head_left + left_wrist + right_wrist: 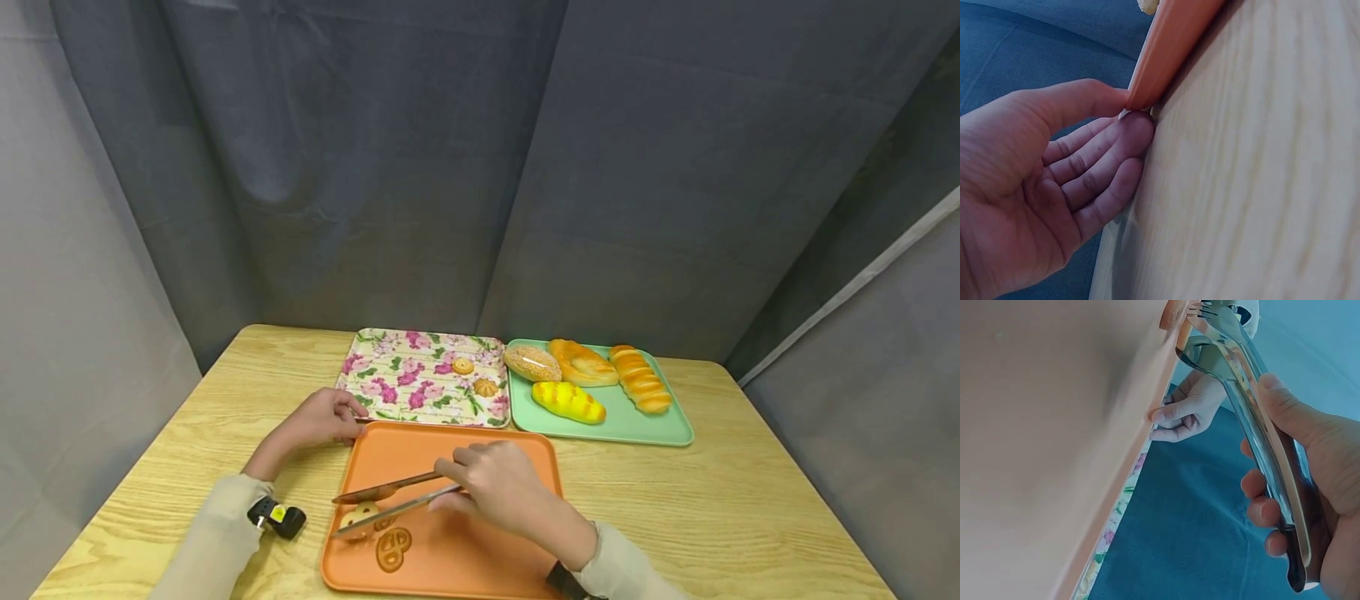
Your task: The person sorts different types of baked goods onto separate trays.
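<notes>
My right hand [502, 492] grips metal tongs [405, 507] over the left part of an orange tray [450, 567]. The tongs' arms stand apart, with a pale round cookie [365, 509] between their tips; whether both tips touch it I cannot tell. Beside it lies a pretzel-shaped cookie [393, 550], and another brown cookie is partly hidden under the lower arm. At the tray's far left corner, my left hand [321, 417] pinches the rim; in the left wrist view the thumb [1094, 100] lies against the rim, with fingers beside and below the corner.
Behind the orange tray lies a floral tray [397, 375] bearing a round cookie [463, 366] and a star-like cookie [485, 387]. To its right, a green tray [637, 429] carries several breads, among them a yellow one [568, 402]. Grey curtains [375, 167] enclose the wooden table [712, 517].
</notes>
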A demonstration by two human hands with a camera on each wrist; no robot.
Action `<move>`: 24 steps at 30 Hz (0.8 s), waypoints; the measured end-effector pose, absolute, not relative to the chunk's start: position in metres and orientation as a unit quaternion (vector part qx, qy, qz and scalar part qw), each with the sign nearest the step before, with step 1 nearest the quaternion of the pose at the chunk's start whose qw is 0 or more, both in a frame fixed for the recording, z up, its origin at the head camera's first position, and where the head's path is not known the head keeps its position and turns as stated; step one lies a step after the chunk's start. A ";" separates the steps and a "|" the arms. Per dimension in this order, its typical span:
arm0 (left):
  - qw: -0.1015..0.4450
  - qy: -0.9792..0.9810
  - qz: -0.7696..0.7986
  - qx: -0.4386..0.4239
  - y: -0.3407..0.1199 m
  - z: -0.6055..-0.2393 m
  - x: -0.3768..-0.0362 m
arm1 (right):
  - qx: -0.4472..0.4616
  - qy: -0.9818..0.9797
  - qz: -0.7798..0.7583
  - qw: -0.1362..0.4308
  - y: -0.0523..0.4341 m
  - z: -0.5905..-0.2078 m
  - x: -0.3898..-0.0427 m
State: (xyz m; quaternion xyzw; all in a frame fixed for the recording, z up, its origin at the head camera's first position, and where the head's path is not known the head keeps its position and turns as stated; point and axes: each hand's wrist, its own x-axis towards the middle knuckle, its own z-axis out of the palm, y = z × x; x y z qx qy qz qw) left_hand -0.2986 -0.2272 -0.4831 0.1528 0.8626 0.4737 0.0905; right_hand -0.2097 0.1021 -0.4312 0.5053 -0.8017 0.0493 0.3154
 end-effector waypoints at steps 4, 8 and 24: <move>0.089 0.862 0.475 0.150 -0.227 -0.483 -0.298 | 0.501 -0.802 0.049 0.322 0.104 -0.428 -0.211; 0.089 0.862 0.476 0.148 -0.227 -0.483 -0.298 | 0.499 -0.796 0.049 0.337 0.107 -0.422 -0.213; 0.098 0.862 0.476 0.147 -0.227 -0.484 -0.300 | 0.453 -0.791 0.061 0.406 0.129 -0.403 -0.234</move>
